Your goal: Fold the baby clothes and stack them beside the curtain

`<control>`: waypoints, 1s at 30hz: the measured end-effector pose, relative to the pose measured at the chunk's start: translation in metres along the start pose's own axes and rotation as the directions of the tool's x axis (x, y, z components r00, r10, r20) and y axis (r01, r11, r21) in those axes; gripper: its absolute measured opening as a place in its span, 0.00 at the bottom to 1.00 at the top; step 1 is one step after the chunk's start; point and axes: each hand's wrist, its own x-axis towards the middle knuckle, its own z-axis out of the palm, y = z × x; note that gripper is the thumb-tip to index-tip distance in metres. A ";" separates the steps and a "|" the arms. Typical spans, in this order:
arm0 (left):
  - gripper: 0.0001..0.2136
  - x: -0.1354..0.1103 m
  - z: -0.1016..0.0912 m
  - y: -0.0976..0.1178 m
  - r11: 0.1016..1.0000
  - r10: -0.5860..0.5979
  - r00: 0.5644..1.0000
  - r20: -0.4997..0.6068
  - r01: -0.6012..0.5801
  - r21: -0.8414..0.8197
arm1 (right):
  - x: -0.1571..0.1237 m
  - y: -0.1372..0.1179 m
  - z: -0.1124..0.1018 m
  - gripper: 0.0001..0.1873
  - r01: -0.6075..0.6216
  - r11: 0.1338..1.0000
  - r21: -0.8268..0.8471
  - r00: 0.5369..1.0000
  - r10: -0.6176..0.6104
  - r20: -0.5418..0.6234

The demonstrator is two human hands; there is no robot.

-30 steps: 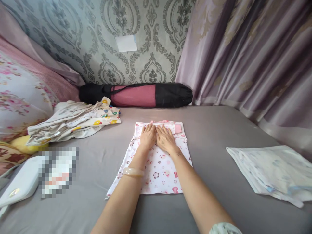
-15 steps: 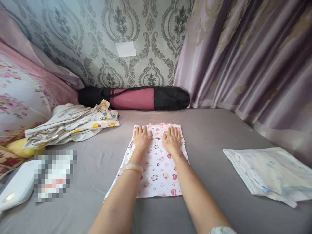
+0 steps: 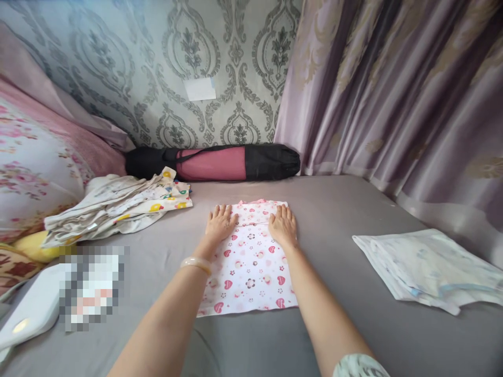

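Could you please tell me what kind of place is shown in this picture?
It is probably a bedroom: there is a wide grey sheet spread like bed linen, flowered bedding at the left, and a long purple curtain beside the patterned wall.

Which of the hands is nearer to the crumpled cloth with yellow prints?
Left. The left hand rests at the left edge of the pink-print garment, right of the crumpled cloth; the right hand lies farther off, at the garment's right edge.
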 end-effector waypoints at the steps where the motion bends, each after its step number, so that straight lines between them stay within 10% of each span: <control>1: 0.31 0.001 -0.001 -0.001 1.000 -0.003 1.000 0.020 0.003 -0.004 | 0.000 0.000 -0.001 0.31 0.000 1.000 -0.006 1.000 0.000 0.012; 8: 0.28 0.013 -0.018 0.017 0.993 0.017 0.997 0.076 -0.026 0.119 | 0.014 -0.012 -0.025 0.32 0.001 0.993 -0.117 0.983 0.020 0.180; 15: 0.25 0.025 -0.003 0.044 0.944 0.312 0.948 -0.057 -0.303 0.131 | 0.029 -0.034 -0.010 0.27 0.465 0.885 -0.024 0.879 -0.457 0.136; 30: 0.29 0.022 -0.013 0.037 0.978 0.157 0.987 0.037 -0.160 0.135 | 0.042 -0.013 -0.005 0.30 0.437 0.893 0.106 0.885 -0.448 0.128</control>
